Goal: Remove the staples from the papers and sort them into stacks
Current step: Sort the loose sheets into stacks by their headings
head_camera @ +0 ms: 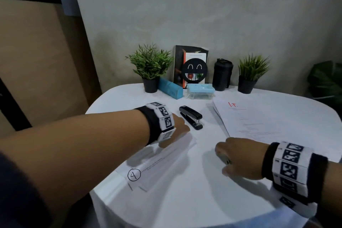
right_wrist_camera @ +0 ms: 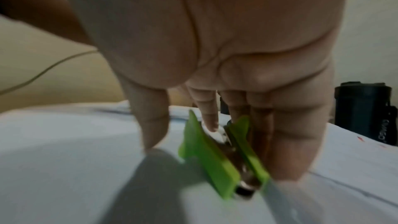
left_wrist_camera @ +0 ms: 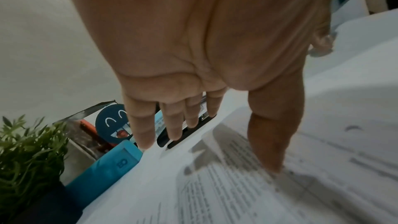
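Note:
A stack of printed papers (head_camera: 161, 161), its top sheet marked with a circled 4, lies at the left of the white table (head_camera: 185, 200). My left hand (head_camera: 177, 127) rests on its far end, and the left wrist view shows the fingers (left_wrist_camera: 172, 125) straight and the thumb tip pressing on the sheet (left_wrist_camera: 237, 193). My right hand (head_camera: 236, 157) is low over the table's middle, fingers curled over a green staple remover (right_wrist_camera: 206, 159) that touches the tabletop. The thumb tip sits on the table just left of it. A second paper stack (head_camera: 259, 116) with red writing lies at the right.
A black stapler (head_camera: 191, 117) lies just beyond my left fingers. Along the wall stand two potted plants (head_camera: 149, 65) (head_camera: 249, 72), a blue case (head_camera: 170, 90), a blue lidded box (head_camera: 200, 90), a black tumbler (head_camera: 222, 74) and a smiley sign before a book (head_camera: 194, 69).

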Demonstrator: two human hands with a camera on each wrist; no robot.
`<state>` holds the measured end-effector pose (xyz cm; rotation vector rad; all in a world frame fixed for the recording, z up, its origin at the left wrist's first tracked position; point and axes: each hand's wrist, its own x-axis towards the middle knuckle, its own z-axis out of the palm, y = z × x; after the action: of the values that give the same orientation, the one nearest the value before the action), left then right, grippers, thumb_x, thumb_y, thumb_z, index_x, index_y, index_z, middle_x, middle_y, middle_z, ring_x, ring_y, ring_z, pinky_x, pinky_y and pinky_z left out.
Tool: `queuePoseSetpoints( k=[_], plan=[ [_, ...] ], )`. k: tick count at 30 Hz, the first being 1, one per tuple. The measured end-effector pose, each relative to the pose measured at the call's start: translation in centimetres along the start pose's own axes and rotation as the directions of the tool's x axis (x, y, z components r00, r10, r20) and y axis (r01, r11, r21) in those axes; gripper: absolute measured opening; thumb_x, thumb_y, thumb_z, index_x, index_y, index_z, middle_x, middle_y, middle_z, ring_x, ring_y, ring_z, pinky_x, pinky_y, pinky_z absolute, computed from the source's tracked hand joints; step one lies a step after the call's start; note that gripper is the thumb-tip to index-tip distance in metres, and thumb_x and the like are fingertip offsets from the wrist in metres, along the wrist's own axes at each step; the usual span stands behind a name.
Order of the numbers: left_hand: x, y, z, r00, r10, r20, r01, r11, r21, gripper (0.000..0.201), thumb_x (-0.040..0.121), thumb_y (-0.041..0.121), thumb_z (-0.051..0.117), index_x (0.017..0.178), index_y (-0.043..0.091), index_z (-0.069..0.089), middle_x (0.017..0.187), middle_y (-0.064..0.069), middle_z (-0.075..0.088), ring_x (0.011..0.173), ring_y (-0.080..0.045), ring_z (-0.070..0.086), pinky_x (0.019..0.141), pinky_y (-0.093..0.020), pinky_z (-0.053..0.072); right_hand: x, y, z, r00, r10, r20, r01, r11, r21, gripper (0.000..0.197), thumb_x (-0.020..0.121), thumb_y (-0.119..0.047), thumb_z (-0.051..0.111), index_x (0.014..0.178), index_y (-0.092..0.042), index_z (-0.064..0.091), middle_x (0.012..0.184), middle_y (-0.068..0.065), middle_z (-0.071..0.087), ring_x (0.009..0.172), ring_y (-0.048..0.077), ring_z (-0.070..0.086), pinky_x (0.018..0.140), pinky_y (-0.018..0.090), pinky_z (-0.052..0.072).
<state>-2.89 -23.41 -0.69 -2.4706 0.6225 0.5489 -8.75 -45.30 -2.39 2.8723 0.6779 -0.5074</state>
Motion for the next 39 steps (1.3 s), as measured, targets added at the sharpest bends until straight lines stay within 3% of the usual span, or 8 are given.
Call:
queuePoseSetpoints(
  k=[5, 9, 12, 15, 19, 25, 30, 39],
  plan=[
    [1.9, -1.0, 0.2, 0.996, 0.084, 0.009, -0.083, 0.992, -0.093, 0.107, 0.079, 0.025, 0.088, 0.163, 0.026, 0.022, 0.161, -0.005, 0.039, 0.145, -0.027, 0.044, 0.111, -0.04, 0.041, -0.3, 0.4, -0.8, 0.999, -0.009, -0.045, 0.014, 0.994, 0.106, 0.026, 0.081, -0.042, 0.07, 0.101, -0.027, 0.061, 0.094, -0.011, 0.057, 0.081, 0.006, 0.055, 0.07, 0.023, 0.047],
    [3.4, -1.3, 0.3, 0.996, 0.04, -0.081, -0.049, 0.992, -0.119, 0.074, 0.078, 0.024, 0.085, 0.143, 0.024, 0.049, 0.127, -0.006, 0.063, 0.117, -0.031, 0.064, 0.087, -0.036, 0.051, -1.9, 1.3, -3.4, 0.962, 0.051, -0.267, 0.068, 0.906, 0.418, 0.029, 0.075, -0.044, 0.08, 0.097, -0.032, 0.064, 0.089, -0.012, 0.066, 0.078, 0.004, 0.061, 0.074, 0.021, 0.051],
    [3.3, -1.5, 0.5, 0.991, 0.001, -0.135, -0.017, 0.993, -0.118, 0.051, 0.088, 0.024, 0.075, 0.137, 0.021, 0.058, 0.123, -0.006, 0.065, 0.116, -0.03, 0.063, 0.083, -0.033, 0.047, -3.0, 1.3, -4.7, 0.928, 0.239, -0.285, 0.196, 0.339, 0.92, 0.018, 0.08, -0.016, 0.079, 0.096, -0.014, 0.07, 0.084, 0.004, 0.068, 0.071, 0.016, 0.06, 0.065, 0.029, 0.053],
    [1.6, -3.1, -0.5, 0.979, -0.019, -0.204, -0.021, 0.981, -0.193, 0.039, 0.095, 0.021, 0.068, 0.133, 0.018, 0.063, 0.127, -0.004, 0.066, 0.119, -0.028, 0.063, 0.087, -0.03, 0.045, -3.4, 1.1, -4.8, 0.947, 0.299, -0.117, 0.204, -0.277, 0.939, 0.019, 0.082, -0.017, 0.069, 0.098, -0.007, 0.069, 0.087, 0.011, 0.061, 0.068, 0.019, 0.052, 0.062, 0.03, 0.047],
    [-2.9, -7.7, -2.3, 0.907, -0.162, -0.39, -0.024, 0.902, -0.431, 0.018, 0.089, 0.014, 0.075, 0.102, 0.025, 0.068, 0.106, -0.001, 0.07, 0.095, -0.022, 0.065, 0.09, -0.036, 0.054, -2.2, 0.8, -5.0, 0.972, 0.231, 0.048, 0.11, -0.623, 0.774, 0.02, 0.087, -0.022, 0.059, 0.095, -0.005, 0.066, 0.081, 0.014, 0.061, 0.067, 0.022, 0.057, 0.068, 0.037, 0.06],
    [-12.0, -14.7, -5.2, 0.655, -0.422, -0.627, -0.268, 0.645, -0.715, 0.019, 0.087, 0.007, 0.08, 0.103, 0.014, 0.072, 0.095, -0.001, 0.074, 0.087, -0.016, 0.068, 0.071, -0.02, 0.051, 0.0, 0.1, -6.5, 0.934, 0.341, -0.104, 0.232, -0.363, 0.902, 0.021, 0.085, -0.019, 0.06, 0.104, -0.012, 0.066, 0.088, 0.008, 0.061, 0.055, 0.015, 0.048, 0.042, 0.018, 0.037],
    [-15.4, -16.4, -4.0, 0.46, -0.649, -0.606, -0.702, 0.152, -0.696, 0.048, 0.078, 0.003, 0.079, 0.124, 0.0, 0.067, 0.125, -0.023, 0.072, 0.112, -0.041, 0.071, 0.094, -0.051, 0.059, 0.9, -0.7, -6.7, 0.908, 0.262, -0.327, 0.355, -0.067, 0.932, 0.079, 0.047, -0.06, 0.087, 0.113, -0.022, 0.067, 0.091, 0.0, 0.064, 0.06, 0.014, 0.046, 0.05, 0.026, 0.037],
    [-14.6, -16.1, -2.6, 0.417, -0.813, -0.407, -0.852, -0.193, -0.487, 0.032, 0.087, -0.008, 0.073, 0.115, 0.001, 0.059, 0.107, -0.02, 0.076, 0.092, -0.036, 0.076, 0.075, -0.046, 0.062, 1.9, -4.5, -9.8, 0.832, 0.266, -0.486, 0.427, 0.251, 0.869, 0.006, 0.085, -0.012, 0.073, 0.084, -0.006, 0.073, 0.049, -0.007, 0.056, 0.044, 0.011, 0.037, 0.046, 0.025, 0.026]
  ],
)
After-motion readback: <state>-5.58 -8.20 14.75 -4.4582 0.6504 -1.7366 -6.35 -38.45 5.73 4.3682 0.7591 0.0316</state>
